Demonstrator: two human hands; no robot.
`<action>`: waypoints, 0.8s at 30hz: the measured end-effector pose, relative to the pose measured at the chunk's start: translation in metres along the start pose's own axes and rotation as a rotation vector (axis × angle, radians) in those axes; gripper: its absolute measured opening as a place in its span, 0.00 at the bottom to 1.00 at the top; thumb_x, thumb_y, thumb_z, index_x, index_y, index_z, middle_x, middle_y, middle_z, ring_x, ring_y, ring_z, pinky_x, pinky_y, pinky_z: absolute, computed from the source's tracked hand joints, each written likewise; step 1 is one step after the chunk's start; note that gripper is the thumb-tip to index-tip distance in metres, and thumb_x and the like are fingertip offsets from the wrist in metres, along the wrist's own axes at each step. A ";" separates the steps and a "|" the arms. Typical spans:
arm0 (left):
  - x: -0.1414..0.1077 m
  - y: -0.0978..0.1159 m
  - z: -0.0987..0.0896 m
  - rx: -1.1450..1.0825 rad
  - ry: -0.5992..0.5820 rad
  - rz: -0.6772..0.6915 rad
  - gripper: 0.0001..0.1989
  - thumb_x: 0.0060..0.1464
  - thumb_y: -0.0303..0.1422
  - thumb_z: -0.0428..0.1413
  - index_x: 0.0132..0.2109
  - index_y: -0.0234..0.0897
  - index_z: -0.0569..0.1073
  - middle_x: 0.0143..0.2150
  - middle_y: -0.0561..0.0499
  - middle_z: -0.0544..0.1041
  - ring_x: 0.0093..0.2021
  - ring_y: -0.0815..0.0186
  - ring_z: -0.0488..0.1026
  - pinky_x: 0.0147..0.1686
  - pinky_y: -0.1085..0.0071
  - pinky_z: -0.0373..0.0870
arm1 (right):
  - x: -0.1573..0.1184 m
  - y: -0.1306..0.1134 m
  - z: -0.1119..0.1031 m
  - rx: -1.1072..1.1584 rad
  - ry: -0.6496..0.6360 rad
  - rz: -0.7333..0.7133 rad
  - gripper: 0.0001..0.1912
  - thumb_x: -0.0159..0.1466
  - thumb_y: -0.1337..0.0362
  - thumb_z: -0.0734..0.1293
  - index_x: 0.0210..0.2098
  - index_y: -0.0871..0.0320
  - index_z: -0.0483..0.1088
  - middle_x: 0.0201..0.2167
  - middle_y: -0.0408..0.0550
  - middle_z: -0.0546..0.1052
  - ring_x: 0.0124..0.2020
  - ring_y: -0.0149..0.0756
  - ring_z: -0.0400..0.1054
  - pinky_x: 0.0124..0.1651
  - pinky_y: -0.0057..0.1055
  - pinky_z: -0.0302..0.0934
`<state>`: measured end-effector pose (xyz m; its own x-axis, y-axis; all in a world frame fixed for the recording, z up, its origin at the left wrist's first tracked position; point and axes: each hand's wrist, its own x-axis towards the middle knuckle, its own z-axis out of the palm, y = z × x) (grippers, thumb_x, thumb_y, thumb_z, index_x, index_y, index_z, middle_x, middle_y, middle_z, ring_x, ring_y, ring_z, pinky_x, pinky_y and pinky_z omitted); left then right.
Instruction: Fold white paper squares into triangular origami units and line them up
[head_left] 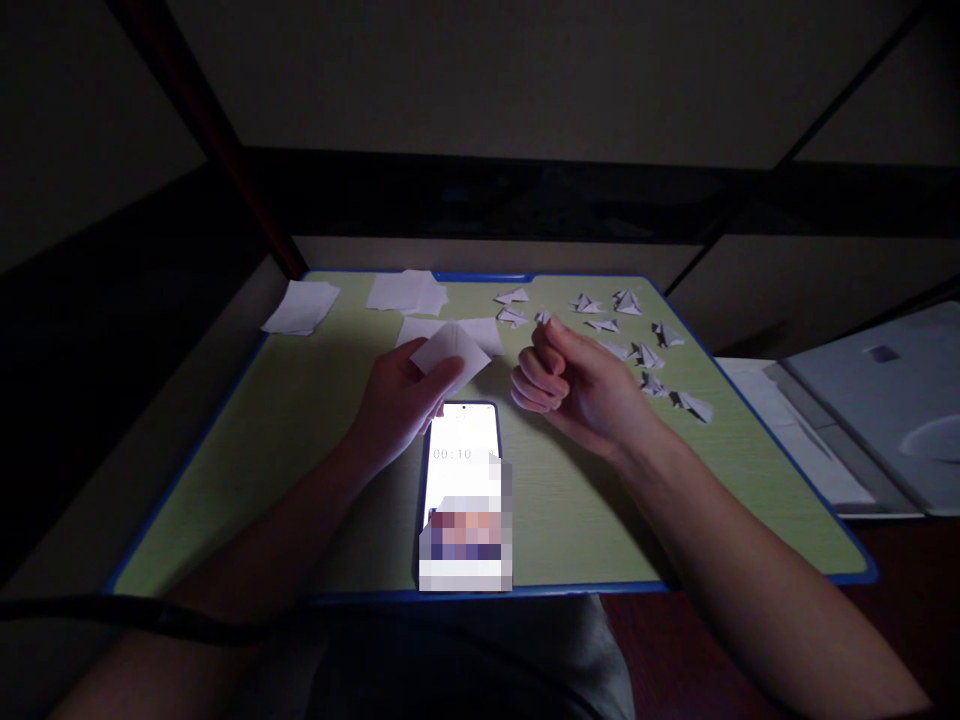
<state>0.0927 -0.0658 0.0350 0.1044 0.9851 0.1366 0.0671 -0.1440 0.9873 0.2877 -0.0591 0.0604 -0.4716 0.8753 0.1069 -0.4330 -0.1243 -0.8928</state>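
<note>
My left hand grips a small white square of paper, thumb on top and fingers beneath, with a corner pointing away from me. The paper is raised above the table, and a faint crease runs through it near the far corner. To its right my right hand is curled into a loose fist, thumb uppermost, with nothing visible in it. Just beyond that thumb tip shows a small folded paper piece. More paper sheets lie on the table behind the held square, partly hidden by it.
A lit phone showing a timer lies in front of me on the green table with blue edging. Paper stacks sit at the far left. Several folded paper pieces are scattered at right. A white open box stands beyond the right edge.
</note>
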 end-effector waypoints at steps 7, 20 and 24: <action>-0.003 0.004 0.004 0.026 -0.016 -0.008 0.14 0.52 0.41 0.62 0.28 0.37 0.70 0.14 0.59 0.65 0.13 0.75 0.59 0.13 0.76 0.57 | 0.002 0.010 -0.002 -0.459 0.233 -0.142 0.23 0.56 0.44 0.73 0.30 0.58 0.71 0.22 0.39 0.69 0.22 0.26 0.58 0.25 0.28 0.50; -0.005 0.011 0.007 0.166 -0.092 0.060 0.12 0.52 0.39 0.59 0.28 0.35 0.71 0.17 0.57 0.68 0.16 0.74 0.62 0.15 0.77 0.56 | -0.001 0.017 0.000 -0.631 0.183 -0.147 0.20 0.58 0.48 0.73 0.26 0.59 0.68 0.20 0.38 0.65 0.22 0.27 0.55 0.25 0.29 0.47; -0.004 0.014 0.003 0.218 -0.093 0.129 0.11 0.53 0.39 0.58 0.29 0.35 0.72 0.22 0.54 0.73 0.23 0.71 0.70 0.21 0.77 0.64 | -0.002 0.018 0.000 -0.673 0.166 -0.164 0.20 0.61 0.48 0.71 0.26 0.58 0.67 0.20 0.38 0.65 0.22 0.26 0.55 0.24 0.29 0.46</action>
<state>0.0966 -0.0720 0.0476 0.2161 0.9458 0.2425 0.2581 -0.2949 0.9200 0.2806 -0.0629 0.0440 -0.2949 0.9240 0.2432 0.1048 0.2843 -0.9530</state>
